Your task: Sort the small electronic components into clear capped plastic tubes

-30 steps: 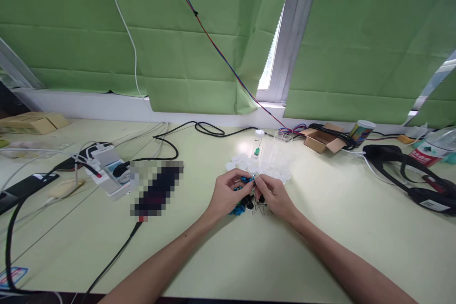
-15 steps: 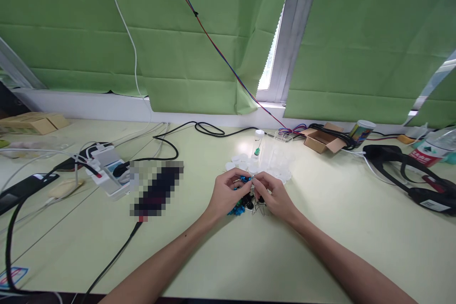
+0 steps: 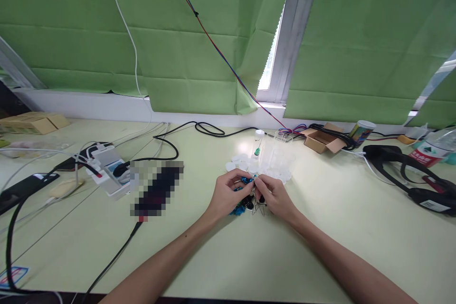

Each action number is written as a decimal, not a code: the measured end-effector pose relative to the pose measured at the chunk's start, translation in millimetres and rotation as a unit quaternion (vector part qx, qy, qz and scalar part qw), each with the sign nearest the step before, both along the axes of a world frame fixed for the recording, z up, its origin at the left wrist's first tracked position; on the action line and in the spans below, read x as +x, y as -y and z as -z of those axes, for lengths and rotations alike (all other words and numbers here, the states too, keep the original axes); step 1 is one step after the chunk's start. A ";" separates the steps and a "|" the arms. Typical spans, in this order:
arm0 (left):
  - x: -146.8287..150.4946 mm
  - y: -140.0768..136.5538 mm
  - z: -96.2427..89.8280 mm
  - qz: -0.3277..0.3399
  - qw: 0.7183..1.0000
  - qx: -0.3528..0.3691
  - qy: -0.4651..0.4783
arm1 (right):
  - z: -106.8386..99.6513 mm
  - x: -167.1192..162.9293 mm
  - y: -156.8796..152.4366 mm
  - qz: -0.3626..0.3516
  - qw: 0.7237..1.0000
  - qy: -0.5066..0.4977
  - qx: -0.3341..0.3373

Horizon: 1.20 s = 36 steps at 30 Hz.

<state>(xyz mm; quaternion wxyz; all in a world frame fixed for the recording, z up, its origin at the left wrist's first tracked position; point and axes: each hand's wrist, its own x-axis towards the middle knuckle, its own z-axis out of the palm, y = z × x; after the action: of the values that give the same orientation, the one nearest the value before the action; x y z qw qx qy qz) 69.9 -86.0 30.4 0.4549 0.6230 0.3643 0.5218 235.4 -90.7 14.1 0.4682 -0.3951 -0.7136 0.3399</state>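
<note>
My left hand (image 3: 227, 194) is closed in a pinch around a small blue part (image 3: 246, 180), partly hidden by the fingers. Fingertips of my right hand (image 3: 273, 194) meet it from the other side, pressed together at the part's right end; whatever they grip is too small to make out. Under both hands lies a small pile of blue pieces (image 3: 237, 210), with black pieces (image 3: 250, 204) and thin wire-like leads (image 3: 261, 210) beside them. Just beyond the fingers are several round white lids (image 3: 252, 169) and clear containers (image 3: 272, 154).
A white-capped clear tube (image 3: 260, 133) with a green piece stands behind the lids. An open cardboard box (image 3: 321, 141), a black headset-like frame (image 3: 409, 175) and a bottle (image 3: 429, 151) are at right. A power strip (image 3: 109, 171) and black cables lie left.
My fingertips have shifted slightly, and the right-hand pinch sits a little further right. The blue part has moved slightly right too. Both forearms are nearly where they were.
</note>
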 end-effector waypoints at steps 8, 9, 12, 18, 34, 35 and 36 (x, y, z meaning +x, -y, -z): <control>-0.1 -0.8 3.1 0.004 1.000 0.006 0.002 | 0.4 -0.5 -0.1 0.002 1.000 0.001 0.000; -0.1 -0.9 3.3 0.004 1.000 0.004 0.003 | -0.1 -0.7 0.2 0.004 1.000 0.001 -0.001; -0.1 -0.8 3.1 -0.001 1.000 -0.005 0.008 | -1.7 -1.1 1.4 0.007 1.000 -0.005 -0.008; -0.6 -1.0 0.1 -0.014 1.000 -0.011 0.015 | -0.7 -0.4 2.0 -0.012 0.999 -0.026 -0.023; -0.9 -1.3 1.9 0.003 1.000 0.014 -0.005 | 0.6 0.4 0.4 -0.007 1.000 -0.005 -0.001; -0.9 -1.4 1.9 0.005 1.000 0.015 -0.005 | 0.6 0.3 0.3 -0.006 1.000 -0.003 0.001; -1.0 -1.5 1.8 0.006 1.000 0.016 -0.006 | 0.7 0.2 0.3 -0.005 1.000 -0.001 0.003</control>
<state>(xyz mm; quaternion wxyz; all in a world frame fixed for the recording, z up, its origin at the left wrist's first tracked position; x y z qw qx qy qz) 69.0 -84.5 28.6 0.4458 0.6352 0.3550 0.5213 235.6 -91.0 13.4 0.4681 -0.3901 -0.7161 0.3405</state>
